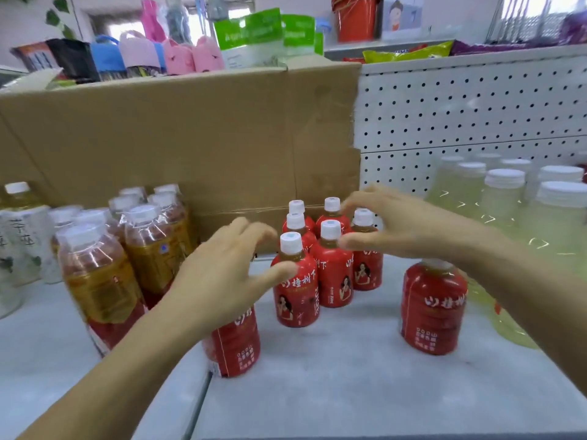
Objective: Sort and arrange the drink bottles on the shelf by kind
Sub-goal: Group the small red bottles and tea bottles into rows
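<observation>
Eight red-labelled bottles (297, 290) of brown drink are stood on the white shelf (333, 382); six are clustered before the cardboard box (190, 138), two are set nearer, one at either side. Amber bottles (101, 281) are wrapped together at left; pale-green bottles (505, 201) are grouped at right. The left hand (222, 268) and right hand (403, 230) are held spread-fingered at the cluster; nothing is gripped.

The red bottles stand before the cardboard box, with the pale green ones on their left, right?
No: the head view shows the pale green bottles on their right. The red bottles do stand before the cardboard box.
</observation>
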{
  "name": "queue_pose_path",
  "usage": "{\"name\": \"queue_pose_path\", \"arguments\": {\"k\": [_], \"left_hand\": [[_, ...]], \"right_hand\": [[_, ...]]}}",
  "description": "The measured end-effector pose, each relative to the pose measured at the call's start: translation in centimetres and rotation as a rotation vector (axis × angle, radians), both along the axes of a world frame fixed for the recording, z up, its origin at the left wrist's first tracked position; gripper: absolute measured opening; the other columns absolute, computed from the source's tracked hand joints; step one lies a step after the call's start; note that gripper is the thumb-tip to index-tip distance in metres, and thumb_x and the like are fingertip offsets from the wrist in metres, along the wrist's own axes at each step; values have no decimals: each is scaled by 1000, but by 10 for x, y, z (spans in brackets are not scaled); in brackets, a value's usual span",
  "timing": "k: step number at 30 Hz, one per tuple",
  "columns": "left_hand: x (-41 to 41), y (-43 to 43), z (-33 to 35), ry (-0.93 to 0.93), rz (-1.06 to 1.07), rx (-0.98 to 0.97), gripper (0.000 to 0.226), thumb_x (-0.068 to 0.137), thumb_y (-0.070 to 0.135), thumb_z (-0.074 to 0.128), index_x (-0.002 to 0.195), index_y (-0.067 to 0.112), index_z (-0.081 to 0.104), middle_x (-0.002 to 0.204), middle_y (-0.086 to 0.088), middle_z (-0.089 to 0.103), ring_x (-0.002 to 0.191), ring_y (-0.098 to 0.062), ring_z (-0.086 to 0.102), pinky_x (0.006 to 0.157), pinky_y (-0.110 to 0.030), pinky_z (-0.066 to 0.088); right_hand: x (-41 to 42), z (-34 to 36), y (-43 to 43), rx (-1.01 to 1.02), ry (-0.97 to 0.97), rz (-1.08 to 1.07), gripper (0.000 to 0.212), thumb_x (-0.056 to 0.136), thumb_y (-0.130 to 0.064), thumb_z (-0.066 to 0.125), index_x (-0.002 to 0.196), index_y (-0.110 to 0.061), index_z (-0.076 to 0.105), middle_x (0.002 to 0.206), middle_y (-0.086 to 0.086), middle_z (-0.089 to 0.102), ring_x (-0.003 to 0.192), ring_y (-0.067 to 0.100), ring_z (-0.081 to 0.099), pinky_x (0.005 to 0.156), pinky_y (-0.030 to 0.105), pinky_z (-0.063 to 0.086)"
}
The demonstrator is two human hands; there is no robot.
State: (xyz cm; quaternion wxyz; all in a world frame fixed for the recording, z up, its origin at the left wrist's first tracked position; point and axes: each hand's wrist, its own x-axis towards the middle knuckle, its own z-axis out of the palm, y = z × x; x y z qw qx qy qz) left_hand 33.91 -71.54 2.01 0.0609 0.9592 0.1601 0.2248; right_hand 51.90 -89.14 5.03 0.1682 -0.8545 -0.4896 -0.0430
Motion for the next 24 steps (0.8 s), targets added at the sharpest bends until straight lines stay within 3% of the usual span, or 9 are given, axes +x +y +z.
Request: {"name": "queue_pose_path", "arguments": {"k": [2, 6, 11, 14, 17, 20, 22, 24], "left_hand": [[27, -4, 8, 80, -50, 4, 55, 83, 72, 45, 130, 43, 48, 119, 18, 45, 114, -4, 47, 88, -34, 47], [66, 6, 14, 292, -115, 93, 22, 94, 46, 58, 111, 32, 64, 95, 14, 44, 105, -16, 55, 87, -36, 47], [56, 35, 29, 397, -160, 42, 11, 90, 39, 69, 100, 38, 73, 92, 20, 54, 97, -4, 53, 83, -26, 44], [47, 45, 36, 459, -178, 12, 7, 86, 39, 73, 93, 40, 74, 88, 26, 60, 87, 3, 60, 76, -19, 48], [50, 50, 45, 501, -175, -47, 18, 83, 48, 74, 97, 37, 74, 88, 21, 66, 79, 7, 61, 67, -12, 48], [72, 54, 51, 365, -149, -94, 43, 84, 64, 62, 117, 36, 66, 106, 15, 68, 94, -3, 63, 84, -26, 53], [95, 57, 51, 285, -127, -76, 52, 89, 59, 59, 133, 31, 57, 123, 9, 64, 105, -10, 60, 89, -28, 48], [113, 57, 48, 335, -158, -84, 59, 90, 53, 63, 142, 29, 50, 134, 6, 59, 106, -11, 59, 91, -28, 46]], "right_hand": [[11, 2, 30, -108, -19, 103, 47, 87, -57, 62, 130, -40, 54, 128, -9, 47, 117, 15, 46, 98, 37, 42], [37, 0, 54, -215, 30, 158, 24, 93, -44, 62, 116, -43, 64, 92, -20, 55, 87, 6, 54, 75, 26, 42], [52, 14, 39, -211, -2, 197, 14, 96, -31, 62, 106, -33, 72, 60, -33, 57, 61, -13, 53, 53, 9, 37], [56, 15, 36, -250, -17, 182, 14, 95, -30, 62, 105, -31, 72, 51, -40, 50, 52, -19, 48, 50, 11, 36], [55, 18, 38, -321, -48, 150, 14, 95, -33, 62, 105, -34, 72, 57, -26, 56, 56, -9, 53, 55, 18, 35], [51, 20, 42, -356, -57, 119, 14, 96, -34, 60, 103, -34, 71, 77, -19, 59, 71, 1, 56, 61, 23, 41], [50, 18, 47, -346, -73, 121, 13, 96, -34, 59, 100, -29, 70, 85, -13, 64, 79, 8, 61, 65, 25, 46], [50, 14, 55, -323, -113, 100, 15, 96, -35, 58, 97, -24, 68, 87, -8, 65, 80, 11, 61, 65, 26, 47]]}}
